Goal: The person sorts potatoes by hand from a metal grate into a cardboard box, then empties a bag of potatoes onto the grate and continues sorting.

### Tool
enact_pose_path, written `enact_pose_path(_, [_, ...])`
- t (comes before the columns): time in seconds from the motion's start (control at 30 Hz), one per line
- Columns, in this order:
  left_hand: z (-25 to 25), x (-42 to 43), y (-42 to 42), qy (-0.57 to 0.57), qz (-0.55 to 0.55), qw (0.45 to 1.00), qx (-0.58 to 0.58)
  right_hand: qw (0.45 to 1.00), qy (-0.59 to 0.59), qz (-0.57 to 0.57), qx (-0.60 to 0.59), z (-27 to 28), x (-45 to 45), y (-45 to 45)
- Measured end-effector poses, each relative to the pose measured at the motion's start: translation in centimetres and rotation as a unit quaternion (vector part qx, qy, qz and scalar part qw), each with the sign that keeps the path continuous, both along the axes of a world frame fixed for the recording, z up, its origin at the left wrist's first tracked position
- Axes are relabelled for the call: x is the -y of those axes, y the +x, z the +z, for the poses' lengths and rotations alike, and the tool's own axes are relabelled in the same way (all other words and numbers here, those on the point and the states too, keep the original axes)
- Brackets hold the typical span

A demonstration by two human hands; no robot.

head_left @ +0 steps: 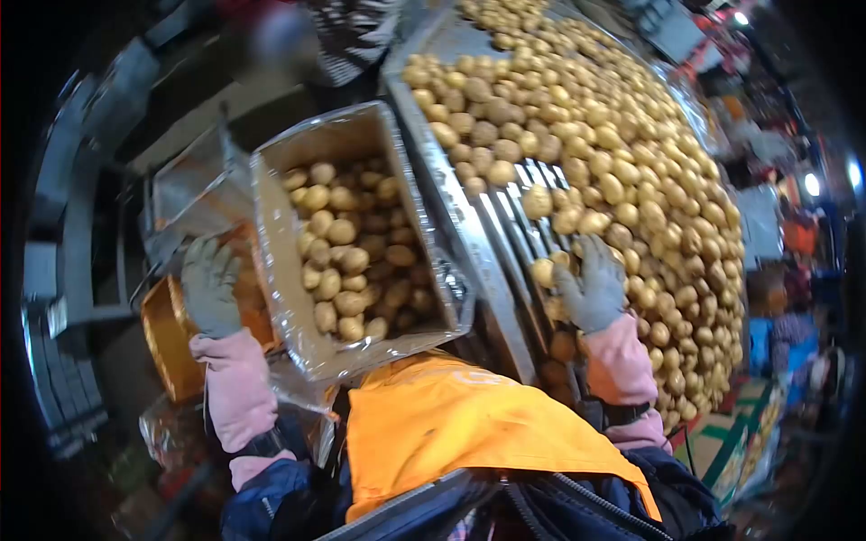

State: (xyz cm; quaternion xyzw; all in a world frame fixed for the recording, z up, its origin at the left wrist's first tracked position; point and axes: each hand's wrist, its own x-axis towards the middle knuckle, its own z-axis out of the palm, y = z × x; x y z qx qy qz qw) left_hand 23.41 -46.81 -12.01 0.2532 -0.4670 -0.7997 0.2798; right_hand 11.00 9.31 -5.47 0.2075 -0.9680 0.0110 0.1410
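My right hand (pixel 593 287), in a grey glove, rests with fingers apart against the potatoes (pixel 667 243) at the edge of their pile. Small potatoes lie right beside its thumb, and its grip is closed on none that I can see. The pile lies on a slatted metal table (pixel 492 239). My left hand (pixel 211 287), gloved alike, is at the outer left side of a cardboard box (pixel 271 225), above an orange crate (pixel 171 347). Its fingers are stretched out and nothing shows in them. The plastic-lined box is part filled with potatoes (pixel 338 234).
A metal rim (pixel 442 171) runs between the box and the pile. Clear plastic sheeting (pixel 194 185) hangs left of the box. At the top stands another person in a patterned garment (pixel 352 36). Green and tan cartons (pixel 744 424) lie at lower right.
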Motion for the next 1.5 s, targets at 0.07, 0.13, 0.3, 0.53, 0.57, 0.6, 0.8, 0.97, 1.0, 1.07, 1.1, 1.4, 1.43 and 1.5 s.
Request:
enact_pose_path(0.07, [0.8, -7.6, -4.9, -0.131, -0.168, 0.974, -0.072, 0.988, 0.086, -0.076, 0.102, -3.1, -0.5, 1.5])
enact_pose_path(0.13, [3.6, -17.2, -9.9, -0.332, -0.28, 0.894, -0.109, 0.987, 0.073, -0.074, 0.12, -2.8, 2.1, 2.0])
enact_pose_path(0.3, [4.3, -29.1, -19.1, -0.722, -0.354, 0.591, -0.069, 0.964, -0.081, 0.071, 0.244, -2.2, 4.7, 0.4])
enact_pose_path(0.53, [1.0, -34.3, -26.7, -0.785, -0.403, 0.449, -0.14, 0.986, -0.134, -0.074, 0.067, 0.3, -3.2, -6.1])
enact_pose_path(0.57, [1.5, -34.8, -27.0, -0.779, -0.441, 0.43, -0.119, 0.987, -0.097, -0.087, 0.096, 0.0, -3.5, -7.2])
enact_pose_path(0.6, [1.5, -35.8, -28.0, -0.787, -0.45, 0.421, -0.037, 0.988, -0.038, -0.094, 0.119, 0.3, -3.0, -8.3])
enact_pose_path(0.8, [0.2, -34.4, -31.7, -0.788, -0.376, 0.483, -0.072, 0.968, -0.038, -0.038, 0.247, -0.4, 0.0, -10.1])
enact_pose_path(0.97, [3.1, -31.9, -25.9, -0.761, -0.487, 0.429, -0.016, 0.946, -0.083, -0.003, 0.312, 1.8, -2.1, -3.2])
enact_pose_path(1.0, [3.0, -31.4, -24.8, -0.745, -0.483, 0.459, -0.031, 0.955, -0.136, -0.044, 0.26, 2.1, -2.2, -2.4])
enact_pose_path(1.07, [3.0, -31.5, -23.1, -0.77, -0.393, 0.501, -0.044, 0.951, -0.237, -0.128, 0.153, 2.9, -2.4, -0.6])
enact_pose_path(1.1, [3.3, -31.8, -22.4, -0.778, -0.346, 0.522, -0.051, 0.958, -0.223, -0.112, 0.142, 3.1, -2.7, 0.2])
enact_pose_path(1.4, [3.8, -31.8, -17.9, -0.766, -0.426, 0.482, -0.008, 0.957, -0.234, 0.071, 0.158, 1.8, 0.5, 0.6])
enact_pose_path(1.43, [3.8, -31.9, -18.2, -0.756, -0.443, 0.482, 0.003, 0.941, -0.277, 0.069, 0.181, 1.9, 0.3, 0.0])
enact_pose_path(1.5, [3.7, -32.1, -19.0, -0.736, -0.473, 0.484, 0.026, 0.972, -0.18, -0.032, 0.147, 2.1, -1.7, -1.8])
